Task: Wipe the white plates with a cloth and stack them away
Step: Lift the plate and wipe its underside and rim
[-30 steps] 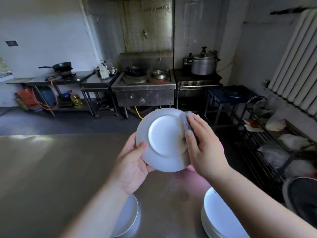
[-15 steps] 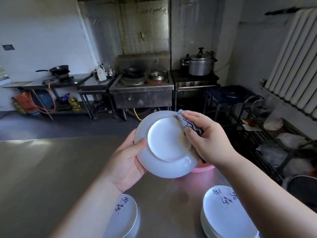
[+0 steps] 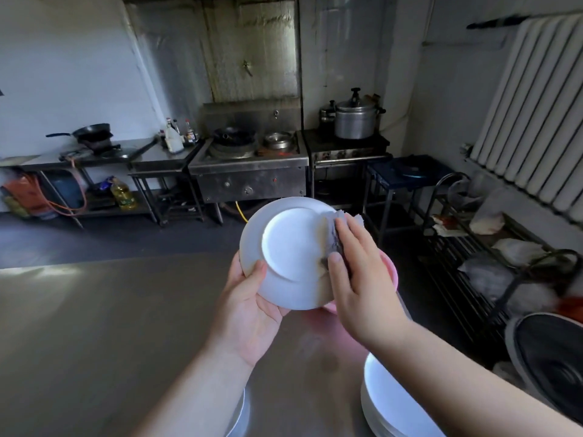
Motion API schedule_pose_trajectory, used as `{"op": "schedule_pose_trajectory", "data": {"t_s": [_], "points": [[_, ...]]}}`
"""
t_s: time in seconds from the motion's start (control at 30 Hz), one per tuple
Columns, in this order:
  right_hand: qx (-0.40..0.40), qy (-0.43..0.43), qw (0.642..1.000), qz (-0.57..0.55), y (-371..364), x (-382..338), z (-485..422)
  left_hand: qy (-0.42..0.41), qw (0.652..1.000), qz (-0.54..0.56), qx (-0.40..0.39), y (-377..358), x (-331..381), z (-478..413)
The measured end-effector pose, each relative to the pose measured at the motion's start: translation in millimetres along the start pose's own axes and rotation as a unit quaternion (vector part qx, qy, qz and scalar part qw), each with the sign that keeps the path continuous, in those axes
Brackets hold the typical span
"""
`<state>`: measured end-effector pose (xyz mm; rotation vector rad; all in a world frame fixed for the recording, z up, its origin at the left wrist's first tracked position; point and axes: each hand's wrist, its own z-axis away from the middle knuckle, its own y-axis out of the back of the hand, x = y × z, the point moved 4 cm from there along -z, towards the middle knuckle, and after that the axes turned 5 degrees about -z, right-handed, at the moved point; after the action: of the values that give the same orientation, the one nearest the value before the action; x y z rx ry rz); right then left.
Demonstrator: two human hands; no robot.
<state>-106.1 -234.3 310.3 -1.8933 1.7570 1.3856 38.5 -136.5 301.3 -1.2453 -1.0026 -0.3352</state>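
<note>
as the cloth [image 3: 333,239] slides back down the plate's [image 3: 290,247] right rim, the underside gets its wipe.
above the table's [image 3: 94,342] far end the left hand [image 3: 249,313] grips the plate by its lower left rim, thumb on the back, underside turned to us. half a second ago the cloth sat at the top rim. now the right hand [image 3: 362,279] lies flat on it, fingers fairly straight, pressing it to the right edge, so the wipe has gone round that side. i'd judge this plate nearly done, with stacking next. a pink bowl [image 3: 391,272] peeps out behind it. at the table's near edge sit the left stack [image 3: 241,417] and right stack [image 3: 388,402]; which takes the clean ones i cannot tell.
</note>
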Motion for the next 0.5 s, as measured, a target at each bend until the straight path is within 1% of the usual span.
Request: {"op": "schedule_pose_trajectory", "data": {"t_s": [0.1, 0.17, 0.27, 0.33, 0.4, 0.43, 0.5], "points": [[-0.033, -0.001, 0.999, -0.017, -22.7, 5.8, 50.9, 0.011, 1.000, 0.011, 0.024, -0.7, -15.9, -6.6], [-0.014, -0.021, 0.999, -0.026, -19.6, 24.3, 61.9, 0.034, 0.999, 0.001, 0.039, 1.8, -32.9, -8.5], [0.028, -0.051, 0.998, -0.023, 10.0, 49.1, 60.1, 0.071, 0.996, -0.011, 0.050, 4.7, -56.3, -7.6], [0.023, -0.126, 0.991, 0.034, 38.1, 65.7, 56.0, 0.096, 0.994, -0.032, 0.047, 4.8, -71.4, -5.9], [-0.020, -0.231, 0.970, 0.071, 67.2, 83.2, 55.1, 0.119, 0.991, -0.047, 0.037, 1.6, -87.1, -2.7], [-0.045, -0.270, 0.958, 0.087, 80.5, 89.6, 56.3, 0.130, 0.990, -0.050, 0.032, -1.2, -95.0, -0.8], [-0.095, -0.307, 0.938, 0.133, 101.8, 106.4, 61.2, 0.146, 0.987, -0.061, 0.022, -7.8, -110.9, 2.3]]}}
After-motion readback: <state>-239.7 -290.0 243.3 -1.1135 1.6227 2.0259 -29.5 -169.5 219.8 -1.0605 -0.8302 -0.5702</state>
